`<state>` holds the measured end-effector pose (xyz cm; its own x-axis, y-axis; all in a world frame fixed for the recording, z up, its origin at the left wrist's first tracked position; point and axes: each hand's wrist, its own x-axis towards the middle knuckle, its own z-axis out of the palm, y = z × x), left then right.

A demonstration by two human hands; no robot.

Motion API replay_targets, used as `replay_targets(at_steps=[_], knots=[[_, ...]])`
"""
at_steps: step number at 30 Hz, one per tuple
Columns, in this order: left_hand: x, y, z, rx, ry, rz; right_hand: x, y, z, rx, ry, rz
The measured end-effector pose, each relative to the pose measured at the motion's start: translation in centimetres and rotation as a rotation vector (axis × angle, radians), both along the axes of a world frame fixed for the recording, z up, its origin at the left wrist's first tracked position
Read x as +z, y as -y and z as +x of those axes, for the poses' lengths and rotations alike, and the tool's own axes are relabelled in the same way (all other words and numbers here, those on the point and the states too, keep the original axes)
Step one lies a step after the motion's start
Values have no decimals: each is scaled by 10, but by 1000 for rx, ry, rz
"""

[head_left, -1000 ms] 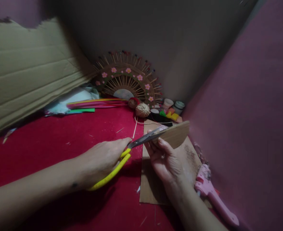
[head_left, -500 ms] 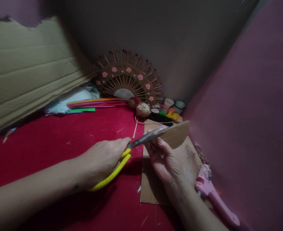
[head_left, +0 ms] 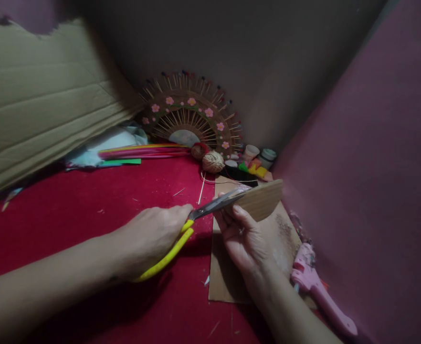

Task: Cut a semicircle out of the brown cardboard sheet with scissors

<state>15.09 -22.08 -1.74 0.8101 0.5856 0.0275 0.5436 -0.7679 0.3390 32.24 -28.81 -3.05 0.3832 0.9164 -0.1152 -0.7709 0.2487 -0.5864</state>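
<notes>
Yellow-handled scissors are gripped in my left hand, its fingers wrapped round the handles. The dark blades point right and lie along the near end of a small cardboard piece. My right hand pinches that piece between thumb and fingers, palm turned up. One corner of the piece is rounded. Part of its left end is hidden behind the blades and thumb. Beneath my right hand lies a larger flat cardboard sheet.
A pink glue gun lies at right by the wall. Behind stand a flower-decorated stick fan, a twine ball and small tubs. Colored strips lie at back left below a big cardboard panel. Scraps dot the red surface.
The scissor blades look slightly more closed on the cardboard piece than before. Both hands keep nearly the same place, and the view has tilted a little.
</notes>
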Motion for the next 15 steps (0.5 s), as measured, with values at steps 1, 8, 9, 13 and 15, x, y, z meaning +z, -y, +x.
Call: replay_targets(at_steps=[1, 8, 9, 13, 15], knots=[[-1, 0, 0, -8, -1, 5, 0, 0, 0, -1, -3, -4], [-3, -1, -1, -4, -27, 9, -2, 0, 0, 8, -20, 2], [-2, -1, -1, 3, -30, 7, -2, 0, 0, 9, -25, 2], [1, 0, -1, -4, -44, -4, -2, 0, -1, 13, -32, 11], [2, 0, -1, -11, -52, 0, -3, 0, -2, 12, -23, 17]])
